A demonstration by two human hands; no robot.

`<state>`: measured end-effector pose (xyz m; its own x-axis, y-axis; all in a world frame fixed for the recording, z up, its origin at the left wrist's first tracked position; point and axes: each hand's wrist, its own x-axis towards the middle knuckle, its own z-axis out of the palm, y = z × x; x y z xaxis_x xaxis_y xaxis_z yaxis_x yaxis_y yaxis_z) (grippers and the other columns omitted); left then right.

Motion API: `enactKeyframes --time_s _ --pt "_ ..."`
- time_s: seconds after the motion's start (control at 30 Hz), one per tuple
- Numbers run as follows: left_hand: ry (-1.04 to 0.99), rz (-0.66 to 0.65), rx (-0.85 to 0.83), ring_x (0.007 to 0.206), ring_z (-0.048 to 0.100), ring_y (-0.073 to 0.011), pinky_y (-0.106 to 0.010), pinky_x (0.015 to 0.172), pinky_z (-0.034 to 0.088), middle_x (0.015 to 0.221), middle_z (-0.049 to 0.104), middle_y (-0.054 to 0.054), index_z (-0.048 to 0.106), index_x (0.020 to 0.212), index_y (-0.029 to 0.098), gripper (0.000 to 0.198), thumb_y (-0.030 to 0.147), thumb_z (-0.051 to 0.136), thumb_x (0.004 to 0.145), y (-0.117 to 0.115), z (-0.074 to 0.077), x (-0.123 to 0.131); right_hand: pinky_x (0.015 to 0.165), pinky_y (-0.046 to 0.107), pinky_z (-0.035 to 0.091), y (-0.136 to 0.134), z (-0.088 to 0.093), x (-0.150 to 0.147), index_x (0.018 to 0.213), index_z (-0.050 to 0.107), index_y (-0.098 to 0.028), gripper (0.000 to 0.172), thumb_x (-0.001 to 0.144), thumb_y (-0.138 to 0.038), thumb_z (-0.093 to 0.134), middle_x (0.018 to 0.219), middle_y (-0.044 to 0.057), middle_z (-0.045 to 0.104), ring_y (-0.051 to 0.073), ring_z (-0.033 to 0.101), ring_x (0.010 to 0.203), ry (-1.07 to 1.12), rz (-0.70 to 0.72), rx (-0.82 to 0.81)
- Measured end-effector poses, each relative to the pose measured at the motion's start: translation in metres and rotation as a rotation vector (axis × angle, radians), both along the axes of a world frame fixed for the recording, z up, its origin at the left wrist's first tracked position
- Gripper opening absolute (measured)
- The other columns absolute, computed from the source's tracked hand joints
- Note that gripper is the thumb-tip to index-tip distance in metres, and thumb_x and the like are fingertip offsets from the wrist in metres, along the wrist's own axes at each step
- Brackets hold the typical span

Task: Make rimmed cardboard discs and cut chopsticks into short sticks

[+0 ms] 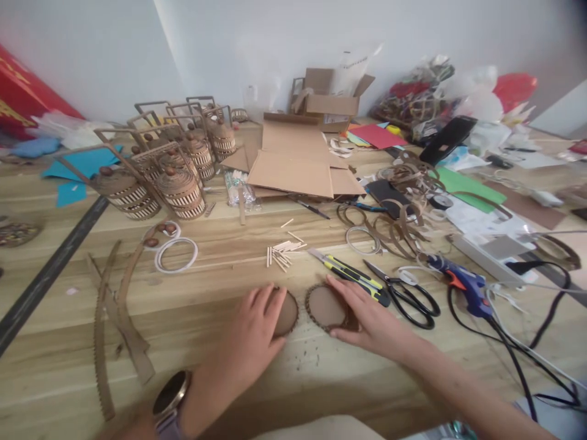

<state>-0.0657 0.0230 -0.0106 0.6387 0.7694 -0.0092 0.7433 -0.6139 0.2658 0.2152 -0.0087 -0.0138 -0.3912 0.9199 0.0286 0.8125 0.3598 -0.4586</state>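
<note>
Two round cardboard discs with toothed edges lie side by side on the wooden table (pixel 321 391). My left hand (pixel 254 333) lies flat on the left disc (pixel 288 313), fingers spread, covering most of it. My right hand (pixel 367 318) rests with fingers stretched along the right side of the right disc (pixel 324 305), thumb at its lower edge. A watch (pixel 170 397) is on my left wrist. Neither hand grips anything.
Beyond the discs lie short wooden sticks (pixel 282 252), a yellow utility knife (pixel 351 275), black scissors (pixel 408 293) and a blue glue gun (pixel 461 282) with its black cable. Cardboard strips (pixel 107 318) lie left. Woven cardboard lanterns (pixel 177 186), flattened boxes (pixel 298 165) and coloured paper stand farther back.
</note>
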Motion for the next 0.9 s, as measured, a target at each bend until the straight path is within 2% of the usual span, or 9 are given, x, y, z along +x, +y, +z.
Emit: enactKeyframes --time_s 0.1,0.2,0.27,0.4,0.5,0.57,0.63,0.77,0.9 --pt "0.001 -0.010 -0.044 0.135 0.045 -0.0363 -0.050 0.108 0.043 0.151 0.043 -0.019 0.036 0.146 0.020 0.079 0.031 0.074 0.078 -0.005 -0.006 0.008 0.109 0.049 0.041 0.010 -0.003 -0.001 0.156 0.018 -0.024 0.092 0.082 -0.042 0.070 0.148 0.017 0.046 0.031 0.045 0.135 -0.007 0.072 -0.003" --pt "-0.063 0.002 -0.036 0.139 0.039 -0.0366 -0.049 0.108 0.044 0.155 0.036 -0.020 0.033 0.148 0.018 0.089 0.039 0.078 0.074 -0.011 -0.013 0.003 0.112 0.050 0.038 0.005 -0.009 0.003 0.157 0.015 -0.022 0.101 0.078 -0.054 0.071 0.152 0.018 0.041 0.033 0.041 0.138 0.027 0.130 0.021" --pt "-0.119 0.065 0.016 0.135 0.044 -0.0355 -0.048 0.106 0.045 0.149 0.044 -0.020 0.040 0.144 0.015 0.079 0.040 0.075 0.078 -0.009 -0.012 -0.004 0.110 0.048 0.041 0.000 -0.012 0.008 0.156 0.017 -0.023 0.093 0.083 -0.054 0.065 0.152 0.017 0.041 0.031 0.042 0.138 0.076 0.102 0.053" --pt "-0.213 0.226 0.125 0.112 0.062 -0.0265 -0.043 0.099 0.049 0.118 0.067 -0.011 0.064 0.119 0.019 0.028 0.027 0.057 0.092 0.024 0.002 -0.003 0.101 0.041 0.050 0.000 -0.010 0.010 0.145 0.042 -0.026 0.052 0.096 -0.037 0.051 0.137 0.012 0.059 0.024 0.056 0.125 0.137 -0.004 0.141" --pt "-0.201 0.271 0.106 0.098 0.064 -0.0245 -0.039 0.089 0.052 0.105 0.069 -0.010 0.068 0.107 0.018 0.021 0.021 0.055 0.092 0.066 0.011 0.012 0.098 0.042 0.053 0.003 -0.005 0.006 0.131 0.057 -0.024 0.037 0.095 -0.032 0.052 0.127 0.012 0.065 0.025 0.062 0.117 0.139 0.024 0.257" --pt "-0.188 0.252 0.106 0.094 0.065 -0.0231 -0.036 0.087 0.051 0.103 0.069 -0.009 0.069 0.105 0.017 0.020 0.022 0.058 0.090 0.091 0.010 0.024 0.096 0.044 0.053 0.005 -0.003 0.005 0.124 0.062 -0.023 0.032 0.094 -0.031 0.053 0.125 0.013 0.066 0.026 0.062 0.116 0.126 0.048 0.336" --pt "-0.165 0.215 0.089 0.086 0.065 -0.0211 -0.032 0.080 0.051 0.093 0.069 -0.007 0.072 0.094 0.017 0.014 0.020 0.060 0.088 0.107 0.007 0.032 0.093 0.046 0.054 0.005 -0.002 0.010 0.118 0.065 -0.022 0.028 0.094 -0.030 0.052 0.124 0.014 0.067 0.027 0.063 0.114 0.111 0.035 0.387" --pt "-0.136 0.192 0.102 0.081 0.064 -0.0199 -0.031 0.076 0.049 0.086 0.069 -0.006 0.069 0.079 0.017 0.018 0.016 0.053 0.088 0.112 0.002 0.040 0.091 0.044 0.055 0.005 -0.002 0.025 0.109 0.068 -0.022 0.025 0.095 -0.031 0.050 0.119 0.014 0.069 0.026 0.066 0.109 0.100 -0.030 0.396" --pt "-0.142 0.252 0.163 0.085 0.064 -0.0206 -0.032 0.077 0.048 0.090 0.070 -0.006 0.065 0.083 0.019 0.021 0.018 0.046 0.092 0.102 0.011 0.033 0.093 0.046 0.053 0.008 -0.007 0.037 0.107 0.069 -0.020 0.028 0.096 -0.033 0.048 0.117 0.013 0.070 0.027 0.065 0.107 0.001 -0.099 0.393"
